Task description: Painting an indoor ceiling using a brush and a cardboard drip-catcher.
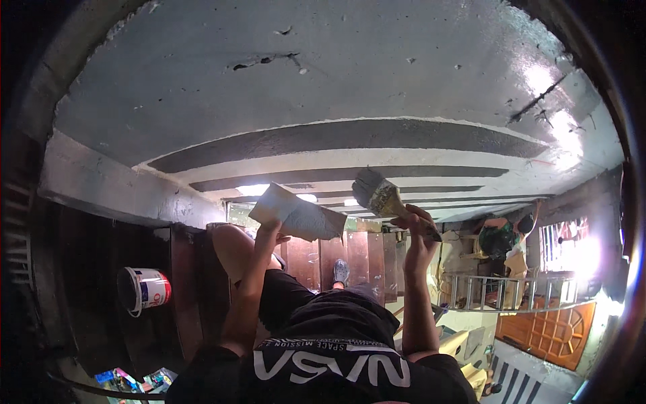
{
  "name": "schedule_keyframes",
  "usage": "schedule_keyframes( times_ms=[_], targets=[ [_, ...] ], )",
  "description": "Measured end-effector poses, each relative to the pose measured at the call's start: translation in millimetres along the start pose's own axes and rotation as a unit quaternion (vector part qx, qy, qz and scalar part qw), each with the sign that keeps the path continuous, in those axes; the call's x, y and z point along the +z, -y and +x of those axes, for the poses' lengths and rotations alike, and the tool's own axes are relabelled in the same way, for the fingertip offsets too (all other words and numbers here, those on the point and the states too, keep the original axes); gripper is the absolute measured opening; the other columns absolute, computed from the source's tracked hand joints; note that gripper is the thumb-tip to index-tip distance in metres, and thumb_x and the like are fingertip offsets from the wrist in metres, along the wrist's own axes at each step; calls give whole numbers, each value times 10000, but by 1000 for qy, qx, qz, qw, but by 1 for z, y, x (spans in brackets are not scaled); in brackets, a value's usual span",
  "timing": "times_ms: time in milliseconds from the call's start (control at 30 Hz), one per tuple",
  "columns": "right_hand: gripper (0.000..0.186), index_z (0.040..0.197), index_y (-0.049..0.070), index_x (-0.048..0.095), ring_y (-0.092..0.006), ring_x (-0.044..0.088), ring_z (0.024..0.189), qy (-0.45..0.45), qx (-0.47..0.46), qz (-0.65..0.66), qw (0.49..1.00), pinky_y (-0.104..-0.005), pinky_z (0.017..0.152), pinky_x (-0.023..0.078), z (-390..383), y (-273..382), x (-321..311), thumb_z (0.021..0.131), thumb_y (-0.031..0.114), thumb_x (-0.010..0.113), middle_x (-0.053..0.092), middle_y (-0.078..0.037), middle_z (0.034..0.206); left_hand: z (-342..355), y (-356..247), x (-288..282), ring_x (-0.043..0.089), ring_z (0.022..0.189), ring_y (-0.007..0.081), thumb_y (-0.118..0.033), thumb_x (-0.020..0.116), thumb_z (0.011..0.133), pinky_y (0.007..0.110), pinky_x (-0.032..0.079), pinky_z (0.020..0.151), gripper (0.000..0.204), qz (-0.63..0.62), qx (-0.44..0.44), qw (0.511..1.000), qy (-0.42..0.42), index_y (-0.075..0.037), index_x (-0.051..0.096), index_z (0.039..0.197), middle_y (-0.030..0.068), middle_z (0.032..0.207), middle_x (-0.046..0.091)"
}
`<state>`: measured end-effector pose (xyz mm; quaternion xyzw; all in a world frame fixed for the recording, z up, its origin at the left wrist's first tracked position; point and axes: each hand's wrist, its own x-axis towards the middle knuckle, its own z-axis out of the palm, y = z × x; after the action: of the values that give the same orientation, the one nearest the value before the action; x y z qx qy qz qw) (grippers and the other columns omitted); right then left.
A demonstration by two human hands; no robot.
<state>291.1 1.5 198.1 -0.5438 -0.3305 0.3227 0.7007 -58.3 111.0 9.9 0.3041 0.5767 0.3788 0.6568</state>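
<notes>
My left hand (272, 233) grips the edge of a stiff, bent piece of cardboard (301, 214), pale tan with grey smears. My right hand (418, 225) is closed around the handle of a wide paintbrush (383, 199). Dark grey paint coats its bristles, which point up and left, and spots the ferrule. The brush and the cardboard are apart, both held up in front of me. Beyond them is a grey concrete surface (222, 101) with dark grey stripes (350, 137) on a pale ground. Neither the brush nor the cardboard touches it.
I am on brown wooden stairs (324, 264). A white plastic bucket (149, 288) with a red and blue label stands on a tread to the left. Down on the right are a metal ladder (518, 294) and a brown wooden door (548, 332). A dark crack (536, 101) marks the concrete.
</notes>
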Motion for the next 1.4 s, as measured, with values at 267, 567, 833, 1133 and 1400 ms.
schedule_keyframes(
  times_ms=[267,567,833,1133,1400],
  targets=[
    [294,1100,-34,630,-184,687,779,-12,-13,7,1000,-308,801,491,3,3,-3,977,224,561,708,-124,872,13,11,-3,630,636,142,-83,489,941,275,575,539,220,43,80,992,-84,-12,625,1099,85,851,652],
    [295,1117,-34,623,-193,692,802,-26,3,-24,999,-307,823,482,7,-3,-16,983,217,540,707,-135,898,-10,-16,10,525,546,115,-224,623,890,268,436,498,169,101,98,990,9,-60,647,859,10,665,564],
    [284,1115,-28,626,-195,696,786,-37,-2,-7,999,-304,793,499,12,-12,-27,986,206,533,706,-134,892,-11,-17,34,623,637,102,-261,569,950,240,479,534,267,129,158,977,-64,-34,671,1045,37,807,657],
    [256,1106,-26,635,-184,691,773,-46,3,-5,999,-291,766,488,12,-6,-25,977,174,542,704,-123,904,-29,-41,45,678,795,173,-106,483,946,280,541,701,314,230,266,934,60,-84,679,1191,95,942,693],
    [255,1094,-22,645,-148,645,768,-52,-2,-7,999,-277,784,464,13,-1,-20,977,179,543,690,-84,903,-46,-63,65,685,876,292,135,443,749,322,529,797,525,365,407,837,38,-117,723,1115,176,937,692]
  ],
)
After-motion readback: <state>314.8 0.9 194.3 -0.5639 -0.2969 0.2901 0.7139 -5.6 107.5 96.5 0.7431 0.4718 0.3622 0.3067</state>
